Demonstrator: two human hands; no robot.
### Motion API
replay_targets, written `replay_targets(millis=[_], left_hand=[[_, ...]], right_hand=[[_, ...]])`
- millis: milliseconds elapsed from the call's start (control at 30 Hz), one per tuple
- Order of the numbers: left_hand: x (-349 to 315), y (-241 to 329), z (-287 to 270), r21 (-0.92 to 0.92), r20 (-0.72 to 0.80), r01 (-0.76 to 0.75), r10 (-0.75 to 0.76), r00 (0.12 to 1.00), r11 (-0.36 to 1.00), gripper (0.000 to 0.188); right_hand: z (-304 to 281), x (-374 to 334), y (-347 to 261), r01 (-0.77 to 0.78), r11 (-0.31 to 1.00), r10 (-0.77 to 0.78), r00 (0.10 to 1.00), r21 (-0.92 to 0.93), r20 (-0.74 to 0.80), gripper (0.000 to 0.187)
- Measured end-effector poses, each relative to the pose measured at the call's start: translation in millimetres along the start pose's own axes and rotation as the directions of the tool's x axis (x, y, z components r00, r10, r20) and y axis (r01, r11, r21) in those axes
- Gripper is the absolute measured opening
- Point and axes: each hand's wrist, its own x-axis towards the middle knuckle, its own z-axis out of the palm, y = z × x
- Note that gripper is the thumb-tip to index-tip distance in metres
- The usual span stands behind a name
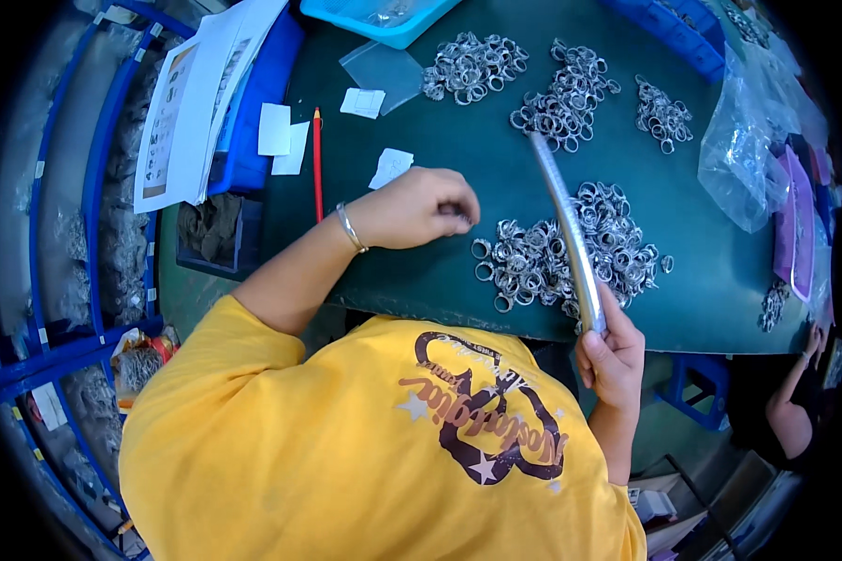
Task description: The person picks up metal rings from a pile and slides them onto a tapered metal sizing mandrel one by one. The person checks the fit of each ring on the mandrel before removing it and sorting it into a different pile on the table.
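My right hand is wrapped round the thick end of a ring mandrel, a long tapered metal stick with marks along it. The mandrel slants up and to the left over a large pile of silver-coloured rings near the table's front edge. Left of that pile, my left hand hovers above the table with its fingers curled together. Something small may be between its fingertips, but I cannot make it out. A metal bangle circles my left wrist.
More ring piles lie at the back of the green table. A red pencil, paper slips and a blue bin are on the left. Plastic bags and a purple tray sit right. Another person's arm shows at the right.
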Motion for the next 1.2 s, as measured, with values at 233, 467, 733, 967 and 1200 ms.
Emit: replay_targets(millis=[233,467,733,967,1200], left_hand=[[9.9,-7.3,7.5,-0.947,-0.133,-0.006,-0.374,0.918,0.322,0.021],[18.4,-12.2,6.5,-0.995,-0.099,-0.095,-0.373,0.922,0.028,0.020],[10.3,-1.8,29.0,-0.926,0.006,0.075,-0.185,0.983,0.369,0.020],[13.4,-3.6,30.9,-0.910,-0.104,-0.073,-0.053,0.993,0.409,0.023],[51.1,-9.9,-27.0,-0.357,-0.760,-0.080,-0.240,0.604,0.931,0.029]], right_hand=[[0.0,-3.4,-1.1,0.003,0.966,0.009,0.999,-0.258,0.045,0.049],[3.5,1.8,-4.7,0.145,0.844,-0.082,0.986,-0.517,0.142,0.051],[18.6,16.2,-13.8,0.234,0.754,-0.119,0.968,-0.614,0.223,0.052],[13.7,14.8,-11.8,0.288,0.738,-0.155,0.952,-0.610,0.262,0.054],[-11.2,-13.7,-0.2,0.018,0.967,-0.013,1.000,-0.256,0.022,0.053]])
